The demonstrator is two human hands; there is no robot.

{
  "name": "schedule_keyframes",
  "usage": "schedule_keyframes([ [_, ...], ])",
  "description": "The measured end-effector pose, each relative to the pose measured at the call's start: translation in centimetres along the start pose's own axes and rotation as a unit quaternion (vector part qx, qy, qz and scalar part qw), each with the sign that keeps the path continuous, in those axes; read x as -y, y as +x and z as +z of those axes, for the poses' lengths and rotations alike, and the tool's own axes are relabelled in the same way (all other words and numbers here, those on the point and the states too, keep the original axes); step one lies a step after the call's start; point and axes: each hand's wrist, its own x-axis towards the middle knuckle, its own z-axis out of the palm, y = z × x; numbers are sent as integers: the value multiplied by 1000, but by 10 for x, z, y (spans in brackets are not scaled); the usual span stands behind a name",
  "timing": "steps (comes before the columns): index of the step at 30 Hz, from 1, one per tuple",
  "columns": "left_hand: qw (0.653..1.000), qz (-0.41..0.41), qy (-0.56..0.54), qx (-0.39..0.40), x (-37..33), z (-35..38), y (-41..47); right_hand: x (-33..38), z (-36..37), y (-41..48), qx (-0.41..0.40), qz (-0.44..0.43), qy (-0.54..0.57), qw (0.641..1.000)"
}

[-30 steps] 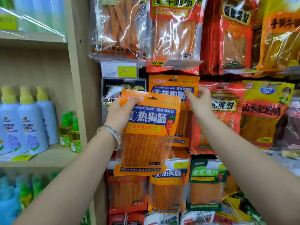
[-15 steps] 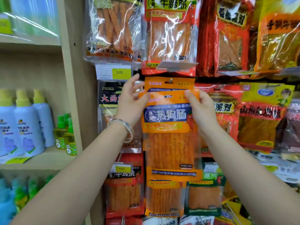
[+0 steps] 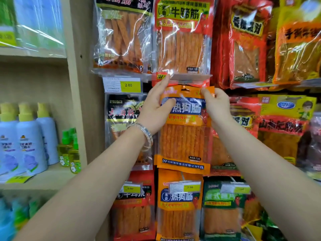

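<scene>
An orange snack packet (image 3: pixel 184 141) with a blue label band and orange-red sticks inside hangs upright against the display rack at centre. My left hand (image 3: pixel 156 110) holds its upper left edge, thumb across the front and fingers stretched up beside it; a silver bracelet is on that wrist. My right hand (image 3: pixel 217 105) pinches the packet's top right corner, near the hang hole (image 3: pixel 185 88). The peg behind the hole is hidden.
More snack packets hang all around: clear-and-orange ones (image 3: pixel 182 40) above, a black one (image 3: pixel 123 119) left, red and yellow ones (image 3: pixel 284 119) right, another orange one (image 3: pixel 178 206) below. Yellow price tags (image 3: pixel 130 85) stick out. A wooden shelf (image 3: pixel 34 178) at left holds spray bottles (image 3: pixel 29 143).
The orange packet has moved from tilted at the left, to the right and up, and now sits straight over the hanging row. Both hands rose with it to its top edge.
</scene>
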Motion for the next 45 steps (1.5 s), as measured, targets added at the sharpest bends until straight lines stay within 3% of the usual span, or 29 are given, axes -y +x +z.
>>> schedule_keyframes([
  [9,999,23,-36,-1,14,4,-1,-20,-1,3,6,-7,-71,997],
  [14,999,28,39,-11,42,13,-22,-28,-9,-17,-67,-132,-146,978],
  [17,981,48,174,69,78,23,-51,-48,-17,-43,-66,-276,-295,912],
  [21,919,69,352,163,117,34,-77,-85,-21,-69,81,-373,-485,787],
  [23,905,63,385,171,128,40,-78,-96,-17,-69,120,-374,-532,750],
  [35,868,-74,432,233,166,66,-12,-121,23,2,229,-265,-698,624],
  [42,857,-154,413,267,162,73,3,-116,28,9,263,-233,-716,603],
  [43,858,-172,397,275,158,74,1,-112,25,6,270,-233,-705,613],
  [45,873,-196,354,273,147,75,-7,-102,15,-6,273,-240,-650,667],
])
